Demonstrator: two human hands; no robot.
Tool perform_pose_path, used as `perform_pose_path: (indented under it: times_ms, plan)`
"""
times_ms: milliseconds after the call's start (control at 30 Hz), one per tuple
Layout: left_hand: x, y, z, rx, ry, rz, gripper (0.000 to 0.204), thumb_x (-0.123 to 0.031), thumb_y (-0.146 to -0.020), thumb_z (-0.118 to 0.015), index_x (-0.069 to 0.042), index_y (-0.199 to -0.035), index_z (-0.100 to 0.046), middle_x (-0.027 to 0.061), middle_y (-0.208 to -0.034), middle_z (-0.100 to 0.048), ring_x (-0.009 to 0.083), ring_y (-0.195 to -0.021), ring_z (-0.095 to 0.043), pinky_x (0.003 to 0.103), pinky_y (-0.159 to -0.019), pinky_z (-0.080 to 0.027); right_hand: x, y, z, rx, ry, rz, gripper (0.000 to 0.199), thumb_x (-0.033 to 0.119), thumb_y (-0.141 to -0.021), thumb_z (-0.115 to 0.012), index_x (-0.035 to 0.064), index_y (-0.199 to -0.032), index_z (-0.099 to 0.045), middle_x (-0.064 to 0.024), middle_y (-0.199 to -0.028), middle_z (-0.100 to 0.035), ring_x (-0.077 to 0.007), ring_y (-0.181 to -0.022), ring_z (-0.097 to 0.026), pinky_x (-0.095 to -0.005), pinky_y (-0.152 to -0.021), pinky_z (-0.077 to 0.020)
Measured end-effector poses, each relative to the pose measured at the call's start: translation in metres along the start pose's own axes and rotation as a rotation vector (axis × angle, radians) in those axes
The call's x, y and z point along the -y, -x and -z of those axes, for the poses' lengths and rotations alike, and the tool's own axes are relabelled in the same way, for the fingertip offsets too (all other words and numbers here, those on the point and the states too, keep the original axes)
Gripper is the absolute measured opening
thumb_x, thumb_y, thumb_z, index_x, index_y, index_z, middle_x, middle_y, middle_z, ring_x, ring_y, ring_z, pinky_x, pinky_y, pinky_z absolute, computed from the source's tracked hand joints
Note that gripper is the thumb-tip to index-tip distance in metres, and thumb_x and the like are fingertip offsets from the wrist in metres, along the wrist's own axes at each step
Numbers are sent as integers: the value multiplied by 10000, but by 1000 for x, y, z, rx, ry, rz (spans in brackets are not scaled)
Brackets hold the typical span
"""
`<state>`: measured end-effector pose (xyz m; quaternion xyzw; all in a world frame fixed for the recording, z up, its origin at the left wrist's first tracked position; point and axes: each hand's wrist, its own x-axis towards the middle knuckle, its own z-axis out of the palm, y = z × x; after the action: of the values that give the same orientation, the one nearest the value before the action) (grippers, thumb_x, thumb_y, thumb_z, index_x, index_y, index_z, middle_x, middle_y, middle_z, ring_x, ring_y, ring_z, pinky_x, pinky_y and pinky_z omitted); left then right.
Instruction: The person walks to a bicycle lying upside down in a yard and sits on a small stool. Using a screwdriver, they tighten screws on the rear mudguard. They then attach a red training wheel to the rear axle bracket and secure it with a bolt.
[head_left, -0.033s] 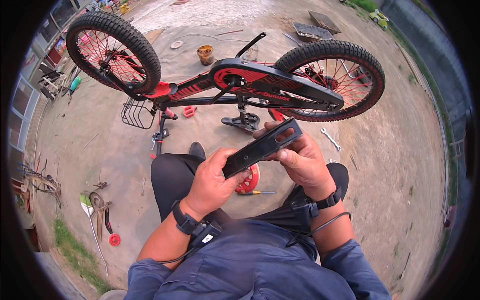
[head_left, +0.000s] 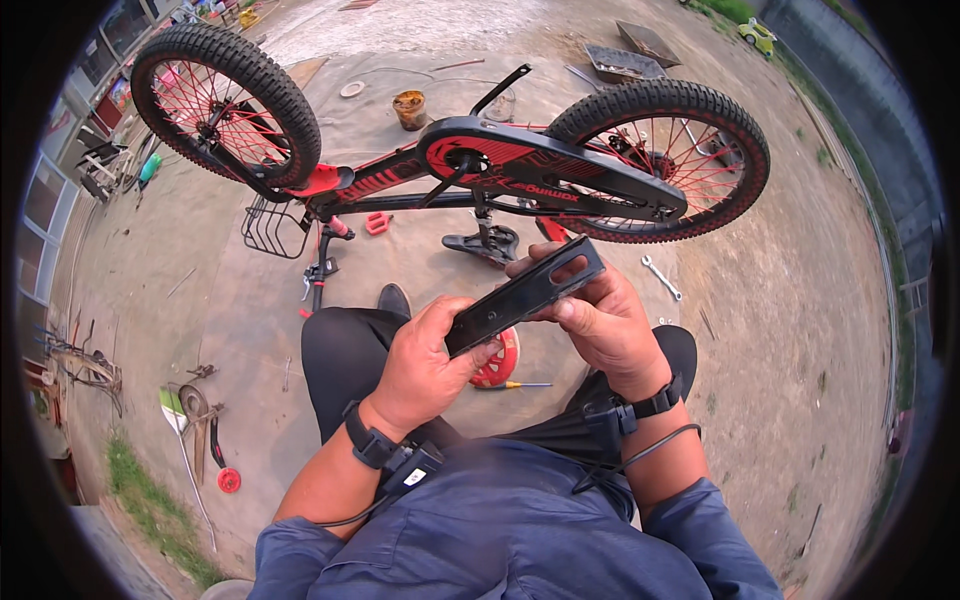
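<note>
My left hand (head_left: 425, 355) grips the lower left end of a black slotted metal bracket (head_left: 510, 302), thumb along its near edge. My right hand (head_left: 605, 325) pinches the other end, beside the long oval slot, with fingers behind it. The bracket is held tilted above my lap, its right end higher. Below it shows a small red wheel (head_left: 508, 362), partly hidden by my left thumb; I cannot tell whether it is joined to the bracket. A screwdriver (head_left: 527, 385) with a yellow end lies by the wheel. Beyond my hands a black and red bicycle (head_left: 390, 180) stands upside down.
A wrench (head_left: 662, 279) lies right of my hands. A red pedal (head_left: 377, 223) is near the handlebar. Farther off stand a brown-stained tub (head_left: 410, 110) and a dark tray (head_left: 625, 65). To the left lie a bracket with a red wheel (head_left: 229, 480) and a long-handled green-and-white tool (head_left: 174, 412).
</note>
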<state>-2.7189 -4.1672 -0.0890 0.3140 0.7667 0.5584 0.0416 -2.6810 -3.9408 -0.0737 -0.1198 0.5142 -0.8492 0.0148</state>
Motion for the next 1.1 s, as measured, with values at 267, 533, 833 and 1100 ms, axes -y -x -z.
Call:
perform_pose_path:
  times_ms: [267,533,833,1100]
  plan:
    - [8,-6,-3,65,33,36,437,-233,-885,-808,-8,-1200,-604,76,-996,-691,162,-898,-665,299,-828,-529,-8,2,12,-12,6,6,537,131,-923,-741,15,-1396,-514,-155,-1356,-613,-234,-1219,-620,-363,-1033,-522]
    - [57,-37,-36,410,724,380,365,-182,-965,-717,-15,-1260,-580,69,-1110,-685,168,-963,-690,305,-896,-550,-29,14,42,-123,166,55,389,92,-981,-666,24,-1340,-532,-135,-1299,-638,-207,-1184,-619,-374,-1007,-517]
    - [99,-65,-148,529,991,659,540,-377,-963,-705,-38,-1322,-487,55,-1138,-630,165,-1059,-643,372,-964,-539,-22,49,103,-492,516,-31,272,99,-986,-662,4,-1224,-574,-94,-1200,-686,-147,-1078,-640,-322,-934,-524]
    - [105,-80,-178,666,926,672,443,-314,-969,-711,-95,-1307,-526,86,-1226,-634,237,-1167,-634,419,-1004,-520,-19,61,175,-740,11,-43,359,266,-1032,-611,28,-1293,-542,-148,-1226,-675,-222,-1028,-692,-367,-937,-559]
